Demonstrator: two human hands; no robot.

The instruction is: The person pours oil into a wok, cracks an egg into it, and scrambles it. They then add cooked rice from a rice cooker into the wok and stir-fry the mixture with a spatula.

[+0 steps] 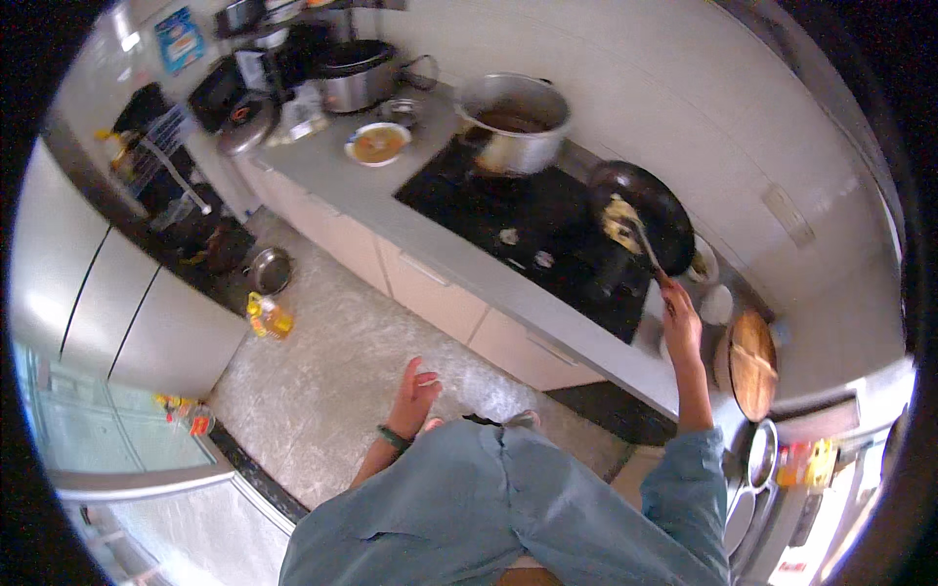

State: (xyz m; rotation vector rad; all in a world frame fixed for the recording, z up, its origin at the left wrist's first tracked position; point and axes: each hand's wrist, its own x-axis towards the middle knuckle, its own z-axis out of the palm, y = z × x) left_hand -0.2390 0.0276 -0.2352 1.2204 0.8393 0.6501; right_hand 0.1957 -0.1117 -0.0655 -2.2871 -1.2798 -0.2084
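Observation:
My right hand (681, 322) is closed around the handle of a spatula (648, 249), whose far end rests among pale yellow food (621, 223) in a dark wok (659, 212). The wok sits at the right of a black cooktop (542, 220). On the cooktop's far left part stands a large metal pot (522, 150) with dark contents. My left hand (416, 395) hangs over the floor with fingers partly curled and apart, holding nothing; a dark band circles its wrist.
A bowl of orange-brown food (378, 144) and an electric cooker (359, 84) stand on the counter (315, 176). Right of the wok are a white bowl (717, 304) and a round wooden board (753, 366). An oil bottle (271, 319) and a metal pot (270, 271) stand on the floor.

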